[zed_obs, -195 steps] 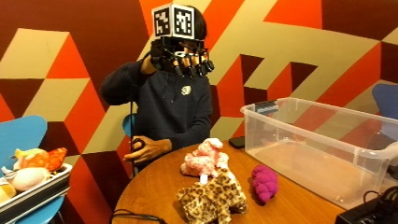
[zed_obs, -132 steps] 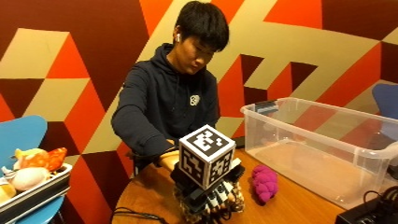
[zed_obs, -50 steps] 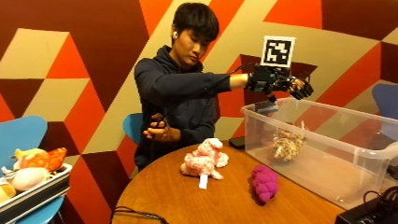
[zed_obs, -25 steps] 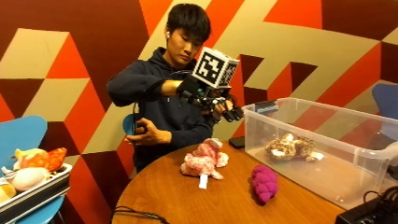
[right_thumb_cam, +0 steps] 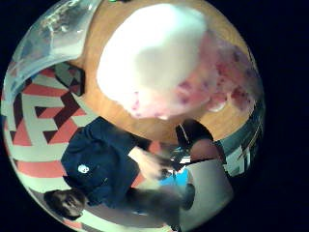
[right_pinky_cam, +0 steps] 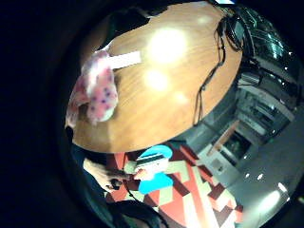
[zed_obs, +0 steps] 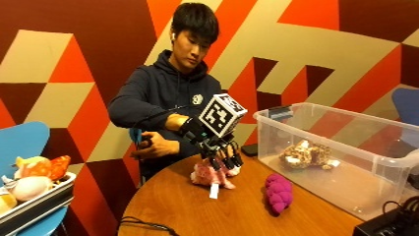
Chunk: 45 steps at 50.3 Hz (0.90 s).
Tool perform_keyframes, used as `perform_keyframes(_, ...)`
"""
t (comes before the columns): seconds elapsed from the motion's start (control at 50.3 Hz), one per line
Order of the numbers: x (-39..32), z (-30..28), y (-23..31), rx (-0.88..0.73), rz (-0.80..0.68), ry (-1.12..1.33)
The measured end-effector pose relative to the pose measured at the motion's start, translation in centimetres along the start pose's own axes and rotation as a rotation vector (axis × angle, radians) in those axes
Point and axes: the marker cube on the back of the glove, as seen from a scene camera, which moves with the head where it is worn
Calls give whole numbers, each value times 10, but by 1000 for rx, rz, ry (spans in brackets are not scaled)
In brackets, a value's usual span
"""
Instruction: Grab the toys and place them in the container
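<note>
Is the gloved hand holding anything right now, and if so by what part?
Nothing clearly held yet. The gloved right hand is down at the pink plush toy on the table, its fingers pointing down over the toy's top, but no closed grip shows.

- Right hand [zed_obs: 219,155] in black glove, lowered in front of the chest, palm turned down.
- Gloved fingers [zed_obs: 225,161] point downward, a little spread and only slightly bent, not curled around anything visible.
- Right arm bent at the elbow, forearm reaching forward and down.
- Bare left hand [zed_obs: 156,145] kept close to the belly, fingers curled inward.
- Upper body leans a little forward, head bowed.
</note>
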Motion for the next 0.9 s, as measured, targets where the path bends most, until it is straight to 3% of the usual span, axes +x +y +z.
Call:
perform_keyframes(0.139,-2,-2,5,40,12,3)
perform_keyframes(0.438,5,-36,30,371,-11,8)
perform_keyframes(0.895,9,-58,60,390,-18,8)
